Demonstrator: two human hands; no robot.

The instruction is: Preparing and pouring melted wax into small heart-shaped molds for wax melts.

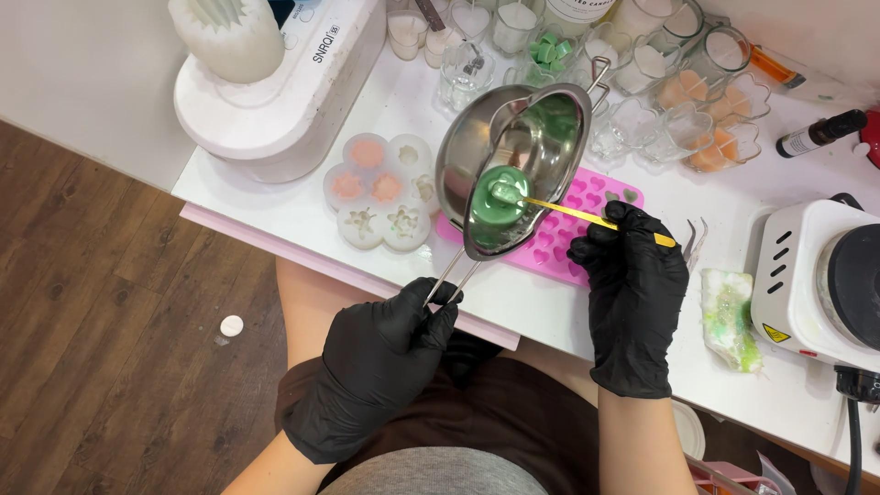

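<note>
our left hand [380,362], gloved in black, is closed tight around the wire handle of the steel melting pot [511,165], which tilts above and ahead of it over the white table [275,206]. we see green wax [497,197] pooled in the low end of the pot. just left of the pot lies a round white flower mould [380,191]; under and right of it lies the pink heart mould [587,220]. our right hand [632,293], also gloved, pinches a thin yellow stick [587,216] whose tip reaches into the wax. farther right stands a white hot plate [820,284].
</note>
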